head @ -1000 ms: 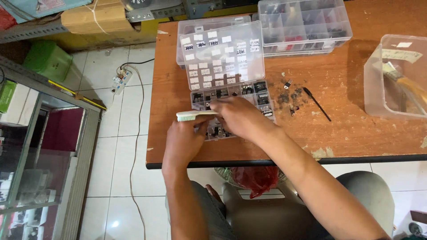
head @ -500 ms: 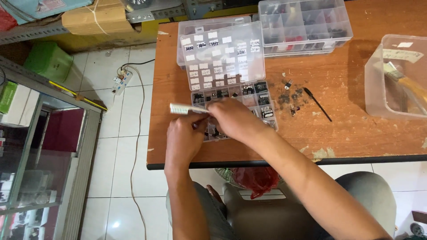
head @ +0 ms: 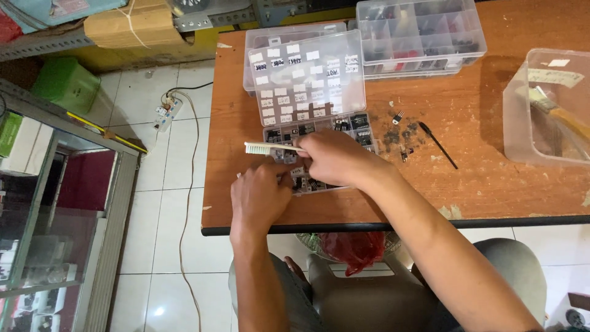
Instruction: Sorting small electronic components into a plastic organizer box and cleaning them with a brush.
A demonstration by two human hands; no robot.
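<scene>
Two hands at work over a wooden table [head: 491, 184], taken here as the landmark. Seen at its far right edge: a large clear plastic tub [head: 547, 110] with a brush-like tool inside. Stacked along the far edge: a clear compartment box [head: 421, 34] with small dark and red parts. Beside that, toward the table's left part: an open parts organizer [head: 307, 80], lid raised and dotted with white labels, tray of small black components lying toward the near edge. Hovering over that tray: the right hand [head: 335, 157], fingers closed around the handle of a white toothbrush [head: 270, 148], bristled head sticking out leftward just above the tray's left end. Resting at the near-left part of the table: the left hand [head: 261, 197], fingers curled down against the tray's near-left corner; probably pinching a small component, though too hidden to tell. Scattered on bare wood right of the tray: a few loose black components [head: 396, 135] and a thin black stick [head: 438, 145], lying slantwise. Off the table's left side, down on the tiled floor: a white power strip [head: 167, 112].
</scene>
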